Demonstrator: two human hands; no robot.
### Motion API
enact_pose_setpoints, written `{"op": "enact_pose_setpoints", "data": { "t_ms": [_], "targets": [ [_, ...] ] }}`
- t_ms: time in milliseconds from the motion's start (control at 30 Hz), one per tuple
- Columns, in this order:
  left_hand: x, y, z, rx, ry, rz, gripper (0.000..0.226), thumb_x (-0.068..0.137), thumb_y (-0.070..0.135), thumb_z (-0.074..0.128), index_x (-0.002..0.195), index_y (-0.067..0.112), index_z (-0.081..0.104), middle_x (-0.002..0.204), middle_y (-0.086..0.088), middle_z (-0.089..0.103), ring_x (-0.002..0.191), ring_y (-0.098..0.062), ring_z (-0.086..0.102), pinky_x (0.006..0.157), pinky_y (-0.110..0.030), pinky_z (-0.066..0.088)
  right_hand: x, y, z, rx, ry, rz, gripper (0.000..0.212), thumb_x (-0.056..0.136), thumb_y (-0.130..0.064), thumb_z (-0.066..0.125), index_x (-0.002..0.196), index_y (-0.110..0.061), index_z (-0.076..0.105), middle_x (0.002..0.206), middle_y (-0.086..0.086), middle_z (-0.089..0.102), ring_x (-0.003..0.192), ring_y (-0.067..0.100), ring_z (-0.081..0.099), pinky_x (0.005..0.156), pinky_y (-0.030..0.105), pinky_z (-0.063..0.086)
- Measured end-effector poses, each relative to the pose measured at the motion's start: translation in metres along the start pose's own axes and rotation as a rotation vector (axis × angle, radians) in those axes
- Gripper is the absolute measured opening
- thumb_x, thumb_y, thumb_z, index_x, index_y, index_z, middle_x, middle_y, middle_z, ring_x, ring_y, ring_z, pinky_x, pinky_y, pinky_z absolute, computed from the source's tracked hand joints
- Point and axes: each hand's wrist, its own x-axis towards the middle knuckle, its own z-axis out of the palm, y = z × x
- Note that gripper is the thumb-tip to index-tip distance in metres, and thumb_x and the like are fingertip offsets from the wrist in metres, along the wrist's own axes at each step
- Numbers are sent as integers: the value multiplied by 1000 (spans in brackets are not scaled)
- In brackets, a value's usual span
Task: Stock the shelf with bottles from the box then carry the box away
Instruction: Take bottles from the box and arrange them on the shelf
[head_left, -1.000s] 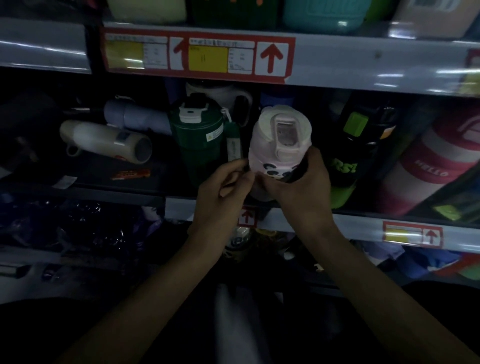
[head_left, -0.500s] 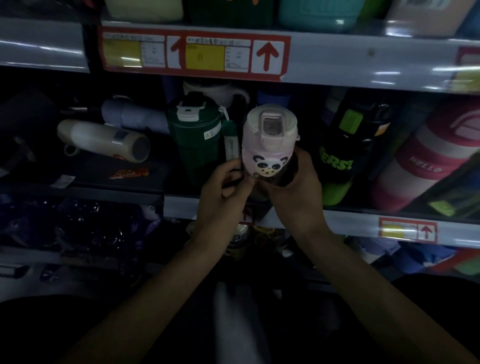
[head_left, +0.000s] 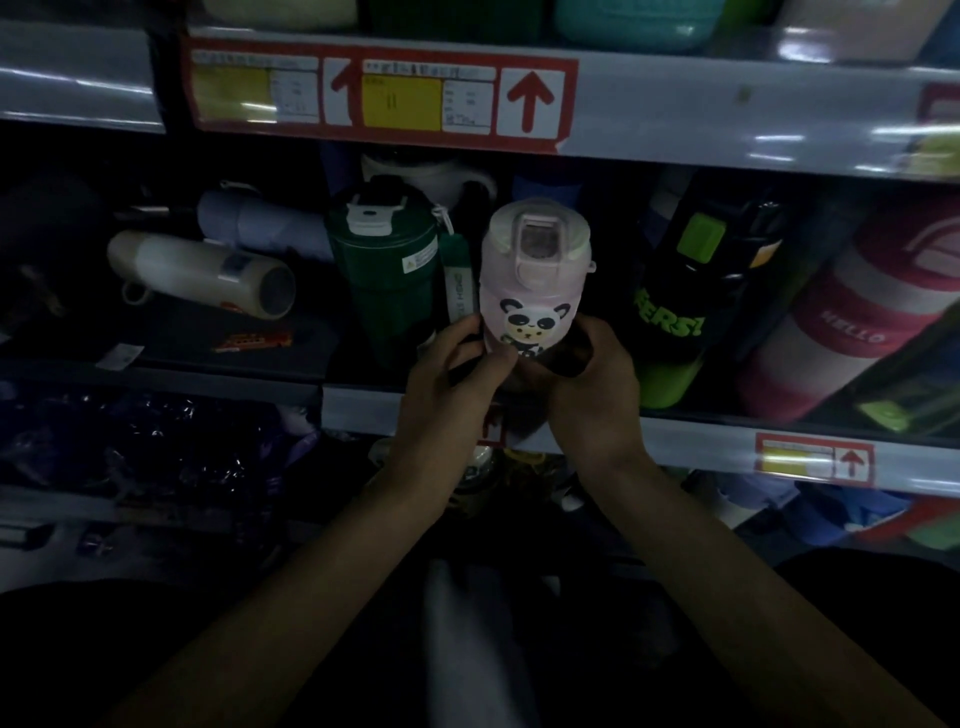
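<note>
A pink bottle (head_left: 532, 283) with a panda picture and a flip lid stands upright at the front of the middle shelf (head_left: 358, 408). My left hand (head_left: 447, 389) pinches a dark strap at the bottle's lower left. My right hand (head_left: 597, 389) wraps around its lower right side and base. The panda faces me. The bottle's bottom is hidden behind my fingers. The box is not in view.
A dark green bottle (head_left: 387, 270) stands just left of the pink one. A white bottle (head_left: 202, 273) lies on its side further left. A black and green bottle (head_left: 685, 301) and a red striped bottle (head_left: 852, 322) lean at the right. Another shelf edge (head_left: 675, 119) runs above.
The pink bottle has been turned so the panda faces me and has shifted slightly left. Both hands stayed on its lower part.
</note>
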Motion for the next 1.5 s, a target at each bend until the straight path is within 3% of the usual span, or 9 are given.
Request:
{"op": "enact_pose_setpoints", "data": {
  "t_ms": [133, 233, 600, 733, 900, 1033, 1167, 1300, 1500],
  "targets": [
    [1, 0, 2, 23, 30, -11, 38, 90, 33, 71, 127, 36, 66, 121, 10, 72, 114, -9, 66, 105, -47, 51, 1, -2, 1, -2, 4, 11, 54, 79, -26, 87, 126, -17, 62, 111, -4, 72, 103, 14, 68, 91, 41, 58],
    [2, 1, 3, 14, 43, -12, 40, 97, 25, 66, 136, 32, 61, 125, 8, 70, 116, -7, 64, 106, -48, 50, 2, -2, 1, 16, 10, 25, 57, 78, -26, 88, 127, -16, 63, 112, -4, 73, 104, 14, 69, 92, 43, 58],
    [6, 0, 5, -33, 59, -40, 36, 98, 26, 65, 134, 31, 62, 114, 20, 70, 110, -4, 65, 104, -47, 52, 2, -3, 3, 31, 12, -10, 58, 81, -30, 85, 132, -17, 62, 118, -6, 72, 108, 11, 68, 94, 41, 58],
    [5, -1, 5, -11, 55, -25, 42, 99, 26, 64, 140, 29, 58, 128, 10, 68, 118, -9, 63, 106, -48, 50, 3, 0, 4, 52, 16, -26, 60, 77, -37, 84, 130, -17, 64, 118, -5, 73, 109, 12, 69, 94, 44, 58],
    [1, 5, -1, 9, -26, -7, 29, 99, 26, 63, 124, 41, 59, 117, 20, 67, 108, 3, 62, 100, -34, 50, 2, 1, 0, 52, -37, -4, 66, 79, -29, 88, 137, -18, 59, 126, -5, 70, 116, 12, 66, 100, 41, 56],
    [-6, 11, -8, 41, -37, 15, 32, 95, 29, 67, 122, 42, 58, 132, 4, 64, 118, -6, 63, 98, -30, 52, -9, -4, -11, 5, -88, -16, 68, 80, -21, 87, 141, -18, 57, 130, -4, 68, 121, 12, 63, 103, 39, 53],
    [-16, 15, -12, 180, -39, 107, 45, 95, 28, 67, 139, 27, 53, 127, 6, 62, 97, 16, 62, 79, -7, 51, -25, -8, -31, -33, -115, -26, 58, 84, -9, 81, 134, -24, 57, 117, -12, 68, 114, 10, 64, 97, 38, 56],
    [-30, 19, -11, 324, -81, 215, 48, 96, 37, 66, 142, 35, 51, 129, 16, 61, 118, 5, 57, 96, -19, 49, -43, -18, -52, -90, -130, -45, 49, 86, -17, 81, 127, -23, 56, 109, -12, 64, 108, 9, 61, 92, 32, 55],
    [-44, 21, 17, 458, -122, 338, 63, 88, 64, 57, 144, 36, 50, 140, 16, 56, 129, 0, 50, 93, -12, 42, -45, -26, -84, -157, 64, -157, 35, 82, -29, 85, 103, -16, 60, 95, -8, 63, 92, 14, 62, 79, 32, 53]
  ]
}}
